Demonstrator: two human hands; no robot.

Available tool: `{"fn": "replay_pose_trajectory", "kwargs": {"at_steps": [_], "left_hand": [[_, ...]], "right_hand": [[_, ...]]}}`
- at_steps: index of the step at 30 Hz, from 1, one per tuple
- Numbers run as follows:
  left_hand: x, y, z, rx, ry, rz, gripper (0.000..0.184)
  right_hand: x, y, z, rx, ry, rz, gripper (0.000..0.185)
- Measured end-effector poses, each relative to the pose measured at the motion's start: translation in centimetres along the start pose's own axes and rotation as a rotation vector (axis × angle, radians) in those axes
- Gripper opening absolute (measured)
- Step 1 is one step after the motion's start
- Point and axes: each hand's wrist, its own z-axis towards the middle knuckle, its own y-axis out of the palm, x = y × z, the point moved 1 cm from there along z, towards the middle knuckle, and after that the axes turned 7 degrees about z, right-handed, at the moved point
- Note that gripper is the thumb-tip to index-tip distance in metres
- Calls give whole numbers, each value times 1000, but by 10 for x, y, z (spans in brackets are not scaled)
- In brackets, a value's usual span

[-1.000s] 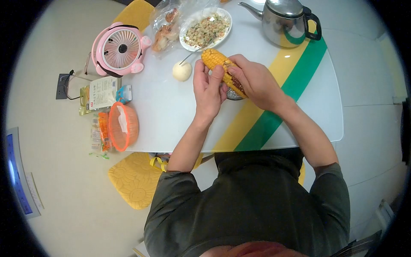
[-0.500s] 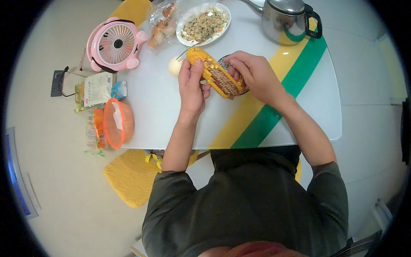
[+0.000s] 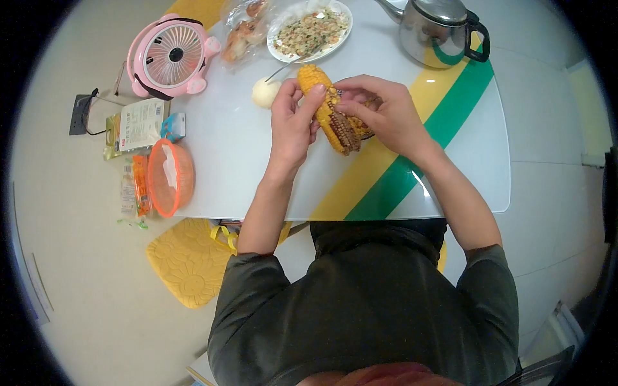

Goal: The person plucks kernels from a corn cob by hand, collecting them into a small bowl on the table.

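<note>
A yellow corn cob [image 3: 329,116] is tilted above the table, its lower part stripped to brown rows and its upper end still covered in kernels. Wrapped around its left side is my left hand [image 3: 294,122], with the thumb pressed on the kernels. My right hand [image 3: 384,114] is closed at the cob's right side, thumb and fingertips pinching at the kernel edge; what lies between the fingertips is too small to make out. Beneath that hand sits a bowl [image 3: 367,135], mostly hidden, with yellow kernels showing in it.
Behind the cob are a pale round bun [image 3: 264,94], a plate of chopped food [image 3: 275,54] with a utensil, and bagged bread [image 3: 243,40]. A steel kettle [image 3: 432,33] stands back right. Along the left are a pink fan [image 3: 172,56], packets [image 3: 143,123] and an orange basket [image 3: 185,183].
The cob has turned more upright in my left hand. My right fingers have moved in from above the bowl to the cob's kernels. The whole view has shifted slightly.
</note>
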Motion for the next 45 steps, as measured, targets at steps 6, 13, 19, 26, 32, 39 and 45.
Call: {"fn": "replay_pose_trajectory", "kwargs": {"at_steps": [6, 13, 19, 26, 32, 39, 45], "left_hand": [[6, 5, 2, -18, 1, 34, 30], [7, -3, 2, 33, -27, 88, 31], [9, -8, 0, 72, -42, 76, 31], [3, -13, 1, 2, -55, -13, 27], [7, -8, 1, -69, -65, -58, 29], [5, 5, 5, -111, 8, 16, 28], [0, 4, 1, -149, -4, 14, 25]], "right_hand": [[15, -7, 3, 20, 111, 164, 20], [9, -15, 4, 34, -140, -159, 14], [5, -13, 2, 58, -49, -182, 22], [14, -12, 2, 3, -177, -227, 26], [7, -6, 2, -7, 0, 49, 30], [4, -4, 1, -81, 98, 4, 47], [-2, -8, 1, -138, 160, -76, 42]]}}
